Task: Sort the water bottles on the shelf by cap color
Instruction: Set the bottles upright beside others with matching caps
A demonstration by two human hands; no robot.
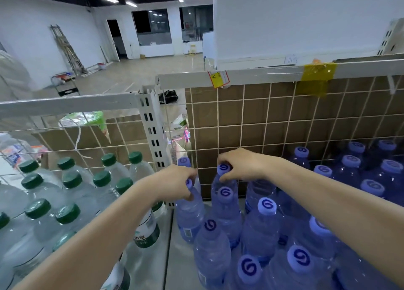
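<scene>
Nearest: purple-cap bottles (249, 268) packed on right section of shelf (170, 235). Left hand (175, 183) pinching cap and neck of purple-cap bottle at divider (153, 132), beside the right hand's bottle. Right hand (238, 165) fingers curled round cap of back-row purple bottle (224, 180) against wire grid (284, 119). Green-cap bottles (67, 180) grouped left of divider.

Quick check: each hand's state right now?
Left hand: grip closed on a blue-capped bottle at its cap.
Right hand: grip closed on another blue-capped bottle's cap.
</scene>
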